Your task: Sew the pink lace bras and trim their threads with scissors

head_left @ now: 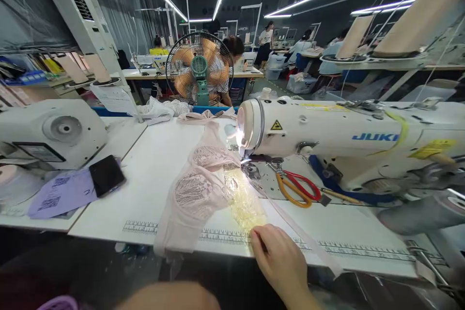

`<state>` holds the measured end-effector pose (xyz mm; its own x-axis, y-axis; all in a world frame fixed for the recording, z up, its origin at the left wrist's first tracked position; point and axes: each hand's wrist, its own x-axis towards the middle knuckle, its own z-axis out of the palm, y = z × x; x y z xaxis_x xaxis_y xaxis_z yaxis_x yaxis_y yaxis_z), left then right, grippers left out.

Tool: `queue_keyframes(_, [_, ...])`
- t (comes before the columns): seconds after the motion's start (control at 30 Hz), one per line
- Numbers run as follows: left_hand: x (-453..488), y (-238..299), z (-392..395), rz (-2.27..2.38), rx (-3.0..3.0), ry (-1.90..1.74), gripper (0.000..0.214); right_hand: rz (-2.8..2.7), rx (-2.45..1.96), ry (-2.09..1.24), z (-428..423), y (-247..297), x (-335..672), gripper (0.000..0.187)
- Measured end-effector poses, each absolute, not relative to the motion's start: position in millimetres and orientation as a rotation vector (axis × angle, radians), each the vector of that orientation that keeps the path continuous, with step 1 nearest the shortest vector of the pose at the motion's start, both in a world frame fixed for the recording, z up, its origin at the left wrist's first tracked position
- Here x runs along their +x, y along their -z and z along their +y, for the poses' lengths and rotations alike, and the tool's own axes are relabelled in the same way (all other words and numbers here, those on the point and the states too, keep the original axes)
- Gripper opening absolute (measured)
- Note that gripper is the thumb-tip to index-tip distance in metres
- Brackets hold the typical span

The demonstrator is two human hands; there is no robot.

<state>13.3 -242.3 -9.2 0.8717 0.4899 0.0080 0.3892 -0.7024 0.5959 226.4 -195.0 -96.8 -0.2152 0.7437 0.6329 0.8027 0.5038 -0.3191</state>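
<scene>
A pale pink bra (192, 193) with lace cups lies on the white sewing table, its inner edge reaching under the sewing machine head (250, 123). Beside the cups, a thin yellowish, shiny strip (243, 198) runs from the needle area toward the table's front edge, lit by the machine lamp. My right hand (279, 256) has its thumb and fingers pinched on the near end of this strip. A narrow pink strap (301, 232) trails past that hand to the right. At the bottom edge, a blurred skin-coloured shape may be my left hand or arm; its fingers do not show.
Red- and orange-handled scissors (298, 189) lie under the machine arm. A black phone (106, 176) rests on a purple paper (63, 193) at left, near another machine (54, 131). Behind the table stand a large fan (199, 68) and co-workers at other stations. A printed ruler borders the front edge.
</scene>
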Motion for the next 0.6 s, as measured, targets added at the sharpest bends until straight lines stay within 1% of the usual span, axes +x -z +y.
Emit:
queue_keyframes(0.1, [17,-4,-212,0.759,2.400,-0.252,0.026,-2.000,-1.244,0.080,-197,97,228,0.031])
queue_keyframes(0.2, [31,-10,-159,1.092,2.499,-0.357,0.027,-2.008,-1.232,0.079,-198,94,230,0.031])
queue_keyframes(0.3, [42,-5,-112,1.258,2.657,-0.273,0.025,-2.014,-1.217,0.099,-197,89,230,0.031])
queue_keyframes(0.4, [43,6,-86,1.347,2.759,-0.117,0.021,-2.013,-1.215,0.112,-197,87,230,0.031])
queue_keyframes(0.6, [29,26,-56,1.375,2.804,-0.033,0.038,-2.031,-1.241,0.088,-198,88,232,0.026])
